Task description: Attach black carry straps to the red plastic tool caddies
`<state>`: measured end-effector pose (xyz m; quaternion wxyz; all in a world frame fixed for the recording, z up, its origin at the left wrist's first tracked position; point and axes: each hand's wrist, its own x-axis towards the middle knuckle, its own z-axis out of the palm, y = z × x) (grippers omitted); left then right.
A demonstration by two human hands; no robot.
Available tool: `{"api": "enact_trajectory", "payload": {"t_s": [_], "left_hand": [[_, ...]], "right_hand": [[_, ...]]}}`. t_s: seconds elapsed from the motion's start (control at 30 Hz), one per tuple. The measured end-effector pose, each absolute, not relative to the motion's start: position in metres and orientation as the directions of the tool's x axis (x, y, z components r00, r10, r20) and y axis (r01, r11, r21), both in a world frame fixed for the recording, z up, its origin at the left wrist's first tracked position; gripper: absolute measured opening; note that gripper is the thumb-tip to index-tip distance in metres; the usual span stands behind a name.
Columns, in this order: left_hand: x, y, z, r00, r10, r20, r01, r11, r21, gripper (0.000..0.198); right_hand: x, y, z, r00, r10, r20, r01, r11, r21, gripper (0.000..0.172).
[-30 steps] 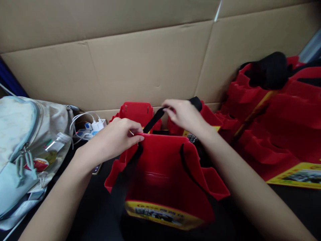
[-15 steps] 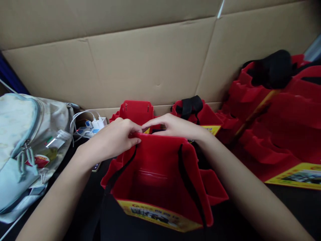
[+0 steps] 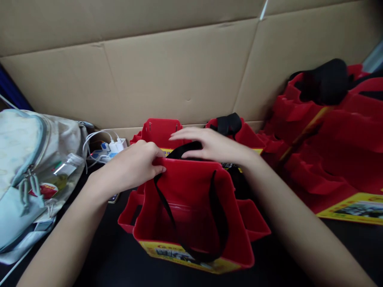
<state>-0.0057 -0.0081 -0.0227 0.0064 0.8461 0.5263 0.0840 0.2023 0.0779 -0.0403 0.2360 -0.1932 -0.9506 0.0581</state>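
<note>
A red plastic tool pouch box [image 3: 185, 187] stands in front of me, its open top facing up and a yellow printed label [image 3: 176, 253] along its near side. My left hand [image 3: 140, 163] pinches the left part of its far rim, thumb inside and fingers behind. Behind that rim, my right hand [image 3: 206, 145] is spread, fingers apart from the thumb, beside a black strap [image 3: 184, 150]. Another stretch of black strap [image 3: 220, 223] hangs in a loop inside the box and over its near edge. The fingertips behind the rim are partly hidden.
Two more red boxes stand behind, one bare [image 3: 163, 131] and one with a rolled strap [image 3: 229, 124]. Larger red boxes [image 3: 344, 147] are stacked at right. A pale backpack [image 3: 26, 159] and plugged-in chargers [image 3: 118, 145] are at left. Cardboard [image 3: 179, 79] forms the back wall.
My right hand has opened and lifted off from beside my left fingers. Black strap now shows behind the rim, and the inner strap has slackened into a loop. My left hand keeps its grip.
</note>
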Motion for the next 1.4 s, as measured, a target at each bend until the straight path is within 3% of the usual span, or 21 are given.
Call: {"api": "enact_trajectory", "payload": {"t_s": [0.07, 0.13, 0.2, 0.27, 0.33, 0.37, 0.43, 0.53, 0.6, 0.67, 0.73, 0.87, 1.0, 1.23, 1.4], "left_hand": [[-0.005, -0.008, -0.023, 0.445, 0.885, 0.137, 0.881, -0.460, 0.112, 0.013], [-0.006, -0.009, -0.023, 0.447, 0.886, 0.126, 0.881, -0.461, 0.112, 0.013], [-0.006, -0.009, -0.023, 0.440, 0.891, 0.109, 0.887, -0.450, 0.100, 0.013], [-0.007, -0.009, -0.023, 0.439, 0.893, 0.099, 0.890, -0.448, 0.089, 0.013], [-0.007, -0.009, -0.024, 0.441, 0.892, 0.099, 0.891, -0.448, 0.068, 0.013], [-0.007, -0.010, -0.024, 0.439, 0.893, 0.104, 0.894, -0.445, 0.054, 0.013], [-0.006, -0.010, -0.025, 0.424, 0.898, 0.115, 0.903, -0.429, 0.021, 0.014], [-0.004, -0.012, -0.025, 0.412, 0.903, 0.123, 0.910, -0.416, 0.005, 0.014], [-0.003, -0.013, -0.025, 0.405, 0.903, 0.141, 0.912, -0.411, 0.009, 0.014], [-0.004, -0.014, -0.024, 0.406, 0.901, 0.153, 0.910, -0.413, 0.021, 0.015], [-0.004, -0.014, -0.023, 0.423, 0.897, 0.131, 0.901, -0.431, 0.042, 0.015], [-0.005, -0.016, -0.018, 0.499, 0.864, 0.062, 0.854, -0.503, 0.137, 0.023], [-0.009, -0.017, -0.018, 0.555, 0.828, 0.084, 0.805, -0.560, 0.196, 0.024], [-0.013, -0.018, -0.021, 0.577, 0.809, 0.114, 0.773, -0.586, 0.242, 0.026], [-0.013, -0.027, -0.022, 0.556, 0.830, -0.043, 0.807, -0.526, 0.269, 0.031]], "right_hand": [[0.184, 0.072, -0.049, -0.896, 0.312, 0.317, 0.203, 0.921, -0.331, 0.029], [0.177, 0.073, -0.054, -0.901, 0.360, 0.240, 0.262, 0.896, -0.359, 0.023], [0.186, 0.081, -0.053, -0.796, 0.531, 0.290, 0.479, 0.846, -0.234, 0.022], [0.204, 0.090, -0.047, -0.564, 0.684, 0.463, 0.745, 0.663, -0.072, 0.022], [0.223, 0.098, -0.040, -0.379, 0.729, 0.570, 0.888, 0.459, 0.003, 0.023], [0.229, 0.099, -0.037, -0.364, 0.729, 0.580, 0.899, 0.437, 0.015, 0.024], [0.231, 0.098, -0.036, -0.505, 0.677, 0.535, 0.804, 0.594, 0.007, 0.032], [0.210, 0.089, -0.044, -0.769, 0.446, 0.457, 0.458, 0.884, -0.091, 0.048], [0.192, 0.085, -0.052, -0.863, 0.316, 0.394, 0.278, 0.948, -0.153, 0.038], [0.182, 0.084, -0.057, -0.912, 0.260, 0.318, 0.219, 0.963, -0.159, 0.025], [0.182, 0.086, -0.059, -0.906, 0.303, 0.295, 0.283, 0.953, -0.109, 0.022], [0.198, 0.087, -0.051, -0.800, 0.461, 0.385, 0.507, 0.862, 0.023, 0.022], [0.202, 0.083, -0.046, -0.732, 0.542, 0.413, 0.624, 0.777, 0.086, 0.023], [0.201, 0.098, -0.053, -0.662, 0.606, 0.441, 0.698, 0.713, 0.068, 0.026], [0.226, 0.109, -0.045, -0.576, 0.671, 0.468, 0.739, 0.672, -0.055, 0.023]]}}
